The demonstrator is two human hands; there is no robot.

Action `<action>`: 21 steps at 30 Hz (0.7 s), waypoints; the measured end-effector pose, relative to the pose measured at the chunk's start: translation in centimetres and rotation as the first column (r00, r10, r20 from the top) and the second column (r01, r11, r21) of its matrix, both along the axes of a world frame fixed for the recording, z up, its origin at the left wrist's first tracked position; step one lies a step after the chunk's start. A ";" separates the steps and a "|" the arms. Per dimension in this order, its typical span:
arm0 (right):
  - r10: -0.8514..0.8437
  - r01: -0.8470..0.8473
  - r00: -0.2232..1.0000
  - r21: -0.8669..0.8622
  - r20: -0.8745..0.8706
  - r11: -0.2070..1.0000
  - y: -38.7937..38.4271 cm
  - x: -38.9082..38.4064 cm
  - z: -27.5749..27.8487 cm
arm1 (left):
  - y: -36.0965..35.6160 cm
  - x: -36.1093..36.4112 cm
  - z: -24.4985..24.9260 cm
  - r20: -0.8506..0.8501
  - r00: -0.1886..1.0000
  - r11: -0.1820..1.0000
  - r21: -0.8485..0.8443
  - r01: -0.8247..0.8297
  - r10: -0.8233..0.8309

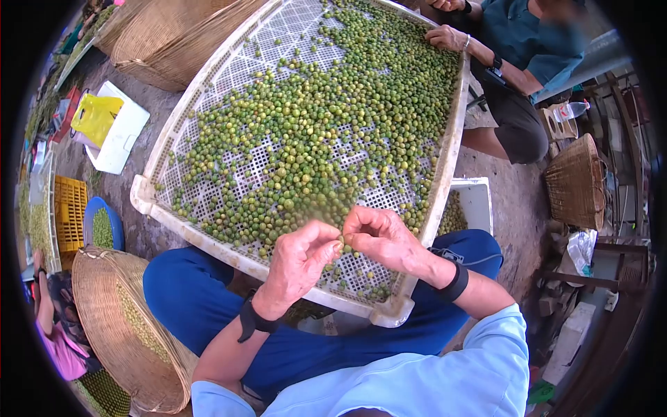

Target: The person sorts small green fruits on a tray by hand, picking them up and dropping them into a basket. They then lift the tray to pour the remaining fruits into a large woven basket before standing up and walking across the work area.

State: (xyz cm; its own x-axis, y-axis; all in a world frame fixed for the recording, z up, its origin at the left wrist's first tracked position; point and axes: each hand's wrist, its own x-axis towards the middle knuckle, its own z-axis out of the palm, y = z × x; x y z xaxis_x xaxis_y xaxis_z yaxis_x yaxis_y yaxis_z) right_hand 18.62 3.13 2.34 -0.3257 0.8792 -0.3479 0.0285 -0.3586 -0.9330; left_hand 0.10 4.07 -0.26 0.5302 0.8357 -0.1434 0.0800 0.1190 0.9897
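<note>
A large white perforated plastic tray [229, 256] slopes before me, covered with many small round green and yellowish fruits [299, 153]. Over its near edge, my left hand [300, 263] is closed, thumb and forefinger pinched together. My right hand [385, 240] is pinched the same way, its fingertips almost meeting those of the left. Whatever sits between the fingertips is too small and hidden to make out. Fruits lie thinly under both hands and more densely farther up the tray.
A co-worker's hand [447, 38] rests on the tray's far right rim. Woven baskets [104, 306] stand at left, and another basket [575, 182] at right. A white foam box [119, 132], a yellow crate [69, 208] and a blue basin [117, 221] are on the left floor.
</note>
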 end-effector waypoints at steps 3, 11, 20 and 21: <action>-0.031 0.022 0.996 -0.113 -0.078 0.993 -0.3 -0.1 1.0 | -0.5 0.6 0.5 0.176 0.981 0.978 -0.202 -0.050 0.086; -0.167 -0.536 0.622 0.571 0.765 0.622 -2.4 -1.6 2.1 | 0.1 -0.1 1.6 0.131 0.985 0.894 -0.419 0.157 -0.111; 0.573 -0.804 0.500 0.102 0.649 0.586 -8.5 -2.9 1.8 | 0.5 -1.9 1.2 -0.311 0.948 0.958 0.249 0.145 -0.063; 0.500 -0.842 0.493 0.248 0.712 0.478 -10.1 -2.8 0.4 | 0.5 -1.9 2.0 -0.364 0.929 0.961 0.230 0.154 -0.061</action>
